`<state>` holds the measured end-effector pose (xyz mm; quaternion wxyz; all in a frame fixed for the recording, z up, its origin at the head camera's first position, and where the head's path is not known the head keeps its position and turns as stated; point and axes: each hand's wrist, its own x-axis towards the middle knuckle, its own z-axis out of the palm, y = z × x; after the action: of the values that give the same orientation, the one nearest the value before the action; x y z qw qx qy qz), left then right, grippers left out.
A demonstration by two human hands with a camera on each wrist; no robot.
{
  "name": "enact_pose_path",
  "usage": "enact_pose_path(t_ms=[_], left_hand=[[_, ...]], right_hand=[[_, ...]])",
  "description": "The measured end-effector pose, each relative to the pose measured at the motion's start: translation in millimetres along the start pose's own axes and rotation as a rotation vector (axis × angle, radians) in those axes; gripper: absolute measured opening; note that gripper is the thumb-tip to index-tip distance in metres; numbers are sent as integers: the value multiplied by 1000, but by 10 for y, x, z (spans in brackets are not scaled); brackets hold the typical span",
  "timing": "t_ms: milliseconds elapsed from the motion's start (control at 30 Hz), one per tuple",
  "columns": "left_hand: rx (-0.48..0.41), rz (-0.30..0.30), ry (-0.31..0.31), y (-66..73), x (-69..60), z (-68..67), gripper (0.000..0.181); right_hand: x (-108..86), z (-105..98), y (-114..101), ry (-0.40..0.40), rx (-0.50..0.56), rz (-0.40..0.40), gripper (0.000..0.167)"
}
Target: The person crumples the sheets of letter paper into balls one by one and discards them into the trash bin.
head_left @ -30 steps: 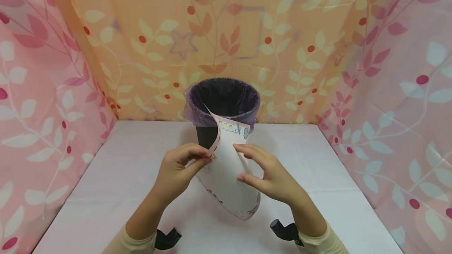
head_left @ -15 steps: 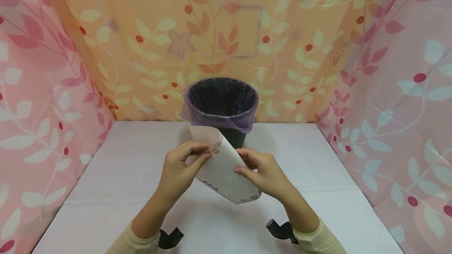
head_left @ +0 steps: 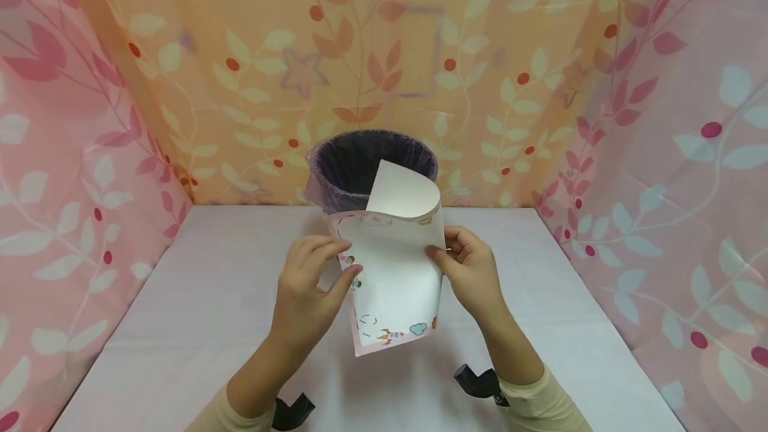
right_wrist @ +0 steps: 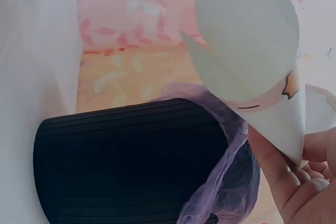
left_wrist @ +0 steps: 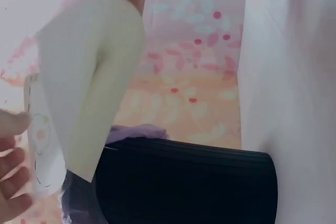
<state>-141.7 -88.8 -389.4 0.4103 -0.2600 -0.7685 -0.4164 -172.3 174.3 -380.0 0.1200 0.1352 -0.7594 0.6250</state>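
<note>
A white sheet of paper (head_left: 396, 272) with a pink border and small printed drawings hangs in the air before the bin, its far part bent over backward. My right hand (head_left: 471, 269) pinches its right side, thumb in front and fingers behind. At the left edge my left hand (head_left: 315, 285) has thumb and fingers spread apart; whether the fingertips touch the paper I cannot tell. In the left wrist view the left hand (left_wrist: 13, 166) lies right beside the curled paper (left_wrist: 84, 77). The right wrist view has the right hand (right_wrist: 299, 177) gripping the folded paper (right_wrist: 247, 35).
Behind the paper stands a black bin (head_left: 360, 162) lined with a purple plastic bag (head_left: 327, 195). It rests on a white-covered table (head_left: 210, 285). Patterned curtains (head_left: 252, 85) close off the back and both sides. Black wrist mounts (head_left: 477, 382) sit at both wrists.
The paper has turned from a tilted roll to a more open, upright sheet facing the head camera. The right hand has moved right with it; the left thumb and fingers have spread from their pinch.
</note>
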Motion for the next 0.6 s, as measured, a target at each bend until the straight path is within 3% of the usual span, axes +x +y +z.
enact_pose_path(t_ms=[67,200,300,433,600], left_hand=[[10,-38,-88,32,-18,11,56],[50,-180,-289,77,-51,40,83],[60,-251,-385,89,-71,70,97],[28,-284,-432,100,-95,98,110],[1,-248,-418,116,-108,127,122]], right_hand=[[15,-13,0,12,44,14,29],[20,-19,-1,-18,146,42,35],[-2,-3,-13,-76,215,41,37],[-51,30,-40,-154,289,12,36],[-105,68,-47,-238,392,-4,26]])
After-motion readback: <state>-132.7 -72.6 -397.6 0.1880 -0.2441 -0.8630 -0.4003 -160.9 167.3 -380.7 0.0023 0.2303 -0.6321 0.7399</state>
